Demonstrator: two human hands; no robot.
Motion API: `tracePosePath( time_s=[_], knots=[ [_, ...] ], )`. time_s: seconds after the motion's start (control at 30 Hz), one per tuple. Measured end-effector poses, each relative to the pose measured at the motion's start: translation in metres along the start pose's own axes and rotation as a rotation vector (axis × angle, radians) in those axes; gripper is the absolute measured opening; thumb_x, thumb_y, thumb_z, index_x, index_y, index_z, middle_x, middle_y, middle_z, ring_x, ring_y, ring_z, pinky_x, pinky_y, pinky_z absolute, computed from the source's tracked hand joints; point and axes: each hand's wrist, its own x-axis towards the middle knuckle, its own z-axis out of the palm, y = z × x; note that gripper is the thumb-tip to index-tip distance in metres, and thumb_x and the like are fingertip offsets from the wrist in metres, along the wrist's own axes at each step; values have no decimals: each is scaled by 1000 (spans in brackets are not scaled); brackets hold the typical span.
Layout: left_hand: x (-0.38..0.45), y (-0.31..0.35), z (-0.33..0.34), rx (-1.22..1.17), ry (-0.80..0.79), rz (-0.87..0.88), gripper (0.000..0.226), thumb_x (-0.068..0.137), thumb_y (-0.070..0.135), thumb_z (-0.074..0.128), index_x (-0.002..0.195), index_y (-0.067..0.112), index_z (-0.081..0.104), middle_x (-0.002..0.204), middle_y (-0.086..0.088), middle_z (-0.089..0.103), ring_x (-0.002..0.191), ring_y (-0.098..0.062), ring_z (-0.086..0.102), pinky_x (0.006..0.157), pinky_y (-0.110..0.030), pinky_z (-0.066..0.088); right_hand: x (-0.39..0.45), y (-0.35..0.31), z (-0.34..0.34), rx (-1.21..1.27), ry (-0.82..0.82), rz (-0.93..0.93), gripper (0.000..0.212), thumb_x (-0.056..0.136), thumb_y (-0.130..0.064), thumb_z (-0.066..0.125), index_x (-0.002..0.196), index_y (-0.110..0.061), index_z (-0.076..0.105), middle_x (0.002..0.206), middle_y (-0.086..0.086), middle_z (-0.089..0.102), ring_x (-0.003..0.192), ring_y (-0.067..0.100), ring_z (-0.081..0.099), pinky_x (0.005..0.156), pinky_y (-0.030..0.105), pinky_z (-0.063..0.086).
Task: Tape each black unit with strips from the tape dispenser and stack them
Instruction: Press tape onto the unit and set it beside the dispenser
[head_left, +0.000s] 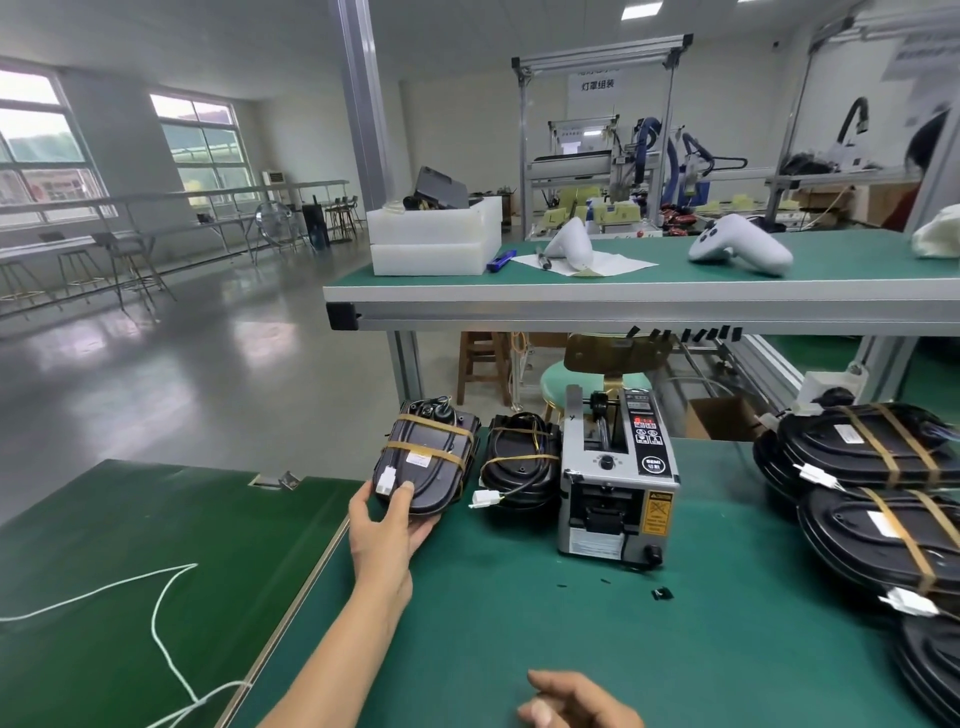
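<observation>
Head view shows your left hand (382, 525) gripping the near end of a black, flat, oval-ended plastic unit (423, 460) banded with two tan tape strips, thumb curled over its top beside the white plug, fingers underneath; it sits at centre frame, near the far left edge of the teal bench mat (597, 639), on top of what looks like another unit. Your right hand (574, 701), at the bottom edge, hangs loosely curled and holds nothing. The likeliest trouble is the stack: the unit lies close to the mat's edge, so a crooked set-down could tip it off the back. Just right of it, a second black taped unit (519, 470) trails a white connector on a black lead (485, 499), which you could snag or pinch under the one you carry. Beyond that stands the grey automatic tape dispenser (615, 478); a careless sweep could knock it.
</observation>
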Motion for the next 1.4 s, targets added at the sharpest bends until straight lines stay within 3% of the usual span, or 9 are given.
tracePosePath(
  time_s=[0.17, 0.3, 0.4, 0.57, 0.63, 0.9, 1.2, 1.3, 1.4],
  knots=[
    [-79, 16, -35, -64, -50, 0, 40, 105, 11, 62, 142, 25, 55, 122, -13, 78, 102, -37, 79, 75, -35, 66, -1, -13, 8, -18, 175, -47, 22, 84, 5, 79, 93, -15, 83, 80, 16, 77, 74, 35, 76, 75, 24, 57],
    [-144, 29, -65, -101, -81, -100, 28, 105, 8, 57, 127, 25, 64, 111, -21, 78, 87, -49, 78, 62, -38, 66, -8, -37, 11, 87, 292, -77, 24, 85, 13, 73, 94, -9, 80, 79, 16, 78, 64, 35, 75, 66, 20, 57],
    [-179, 34, -73, -134, -95, -256, 23, 105, 15, 56, 125, 21, 65, 108, -29, 73, 73, -52, 77, 51, -40, 64, -8, -63, 17, 87, 390, -159, 25, 88, 3, 76, 101, -18, 81, 86, 7, 80, 74, 28, 77, 78, 25, 59],
    [-209, 40, -63, -200, -132, -451, 21, 105, 27, 55, 116, 14, 67, 92, -29, 77, 61, -43, 76, 46, -38, 63, 3, -122, 19, -50, 445, -404, 29, 96, -20, 73, 115, -42, 75, 106, -13, 75, 97, 6, 72, 83, 11, 52],
    [-215, 41, -58, -205, -134, -480, 21, 105, 29, 56, 103, 16, 71, 81, -25, 78, 60, -42, 77, 44, -36, 62, 10, -135, 16, -161, 440, -447, 29, 97, -21, 72, 119, -40, 74, 108, -19, 70, 101, 5, 69, 81, 9, 49],
    [-219, 36, -44, -278, -186, -489, 44, 101, 32, 57, 70, 22, 86, 85, -22, 80, 63, -39, 78, 44, -33, 62, 19, -140, 7, -387, 412, -538, 31, 97, -20, 72, 125, -33, 72, 112, -23, 61, 100, 5, 68, 81, 12, 52],
    [-215, 32, -44, -240, -168, -531, 27, 103, 30, 57, 96, 16, 78, 89, -28, 78, 61, -41, 77, 42, -34, 61, 19, -143, 4, -409, 458, -641, 16, 94, -14, 74, 105, -25, 74, 105, -18, 63, 93, 8, 69, 78, 12, 52],
    [-216, 33, -44, -230, -187, -552, 22, 93, 31, 63, 102, 16, 76, 93, -30, 78, 62, -41, 77, 43, -36, 62, 21, -146, 0, -443, 457, -658, 14, 94, -11, 74, 94, -25, 71, 99, -16, 63, 92, 10, 67, 77, 12, 49],
    [-211, 29, -45, -234, -195, -578, 39, 80, 32, 67, 117, 24, 75, 101, -29, 78, 66, -41, 78, 48, -37, 64, 22, -146, -3, -466, 416, -663, 17, 95, -11, 72, 91, -27, 67, 100, -15, 61, 94, 12, 65, 77, 11, 47]
  ],
)
